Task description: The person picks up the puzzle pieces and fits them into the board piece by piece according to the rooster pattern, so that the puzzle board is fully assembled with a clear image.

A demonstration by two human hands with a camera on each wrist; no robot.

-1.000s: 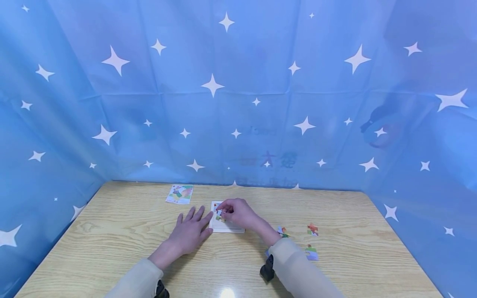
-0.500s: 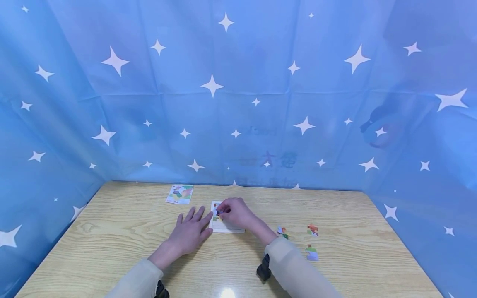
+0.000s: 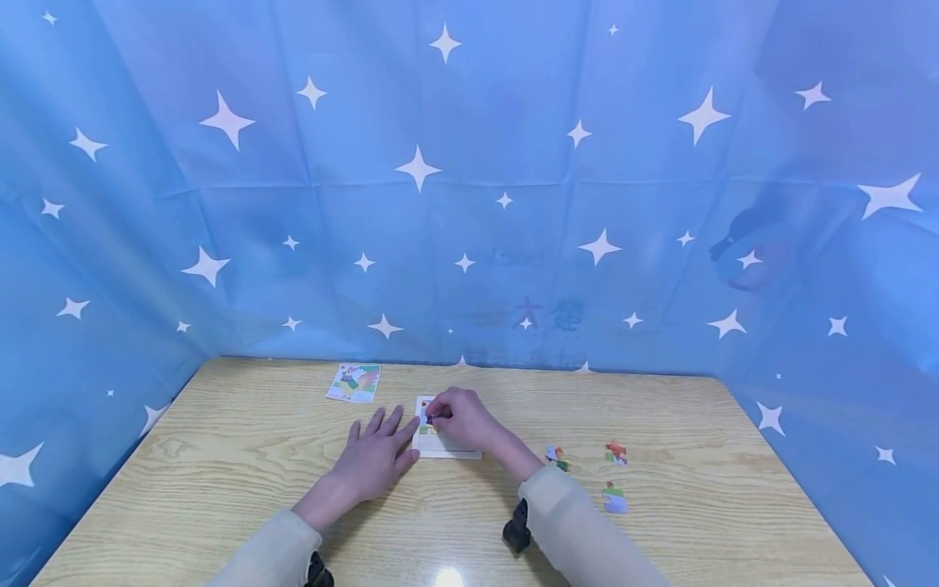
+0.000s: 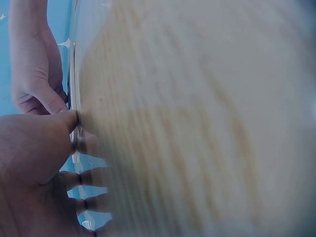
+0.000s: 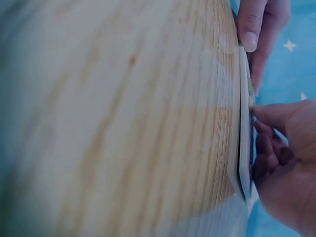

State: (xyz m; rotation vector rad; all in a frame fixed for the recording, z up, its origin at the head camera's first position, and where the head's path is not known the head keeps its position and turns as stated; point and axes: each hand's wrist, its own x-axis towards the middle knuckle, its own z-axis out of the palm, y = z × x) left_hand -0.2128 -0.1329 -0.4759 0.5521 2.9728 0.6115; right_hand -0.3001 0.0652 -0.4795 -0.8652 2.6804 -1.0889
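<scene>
A white puzzle board [image 3: 443,445] lies flat at the middle of the wooden table [image 3: 220,465]. My right hand [image 3: 460,417] rests over its upper left part, fingers curled, pinching a small coloured puzzle piece [image 3: 429,419] against the board. My left hand [image 3: 376,452] lies flat on the table beside the board's left edge, fingers straight, fingertips touching that edge. The right wrist view shows the board's edge [image 5: 243,148] on end, with my right hand [image 5: 281,163] curled on it. In the left wrist view my left hand [image 4: 34,163] touches the board's edge [image 4: 75,123].
A colourful picture card [image 3: 354,381] lies at the back left. Three loose puzzle pieces sit to the right: one [image 3: 555,455] near my right sleeve, an orange one [image 3: 615,451] and one [image 3: 613,497] nearer the front. Blue star-patterned cloth [image 3: 469,187] surrounds the table.
My right hand has shifted slightly left and up over the board with the piece. The right forearm has moved a little to the left. The left hand has stayed put.
</scene>
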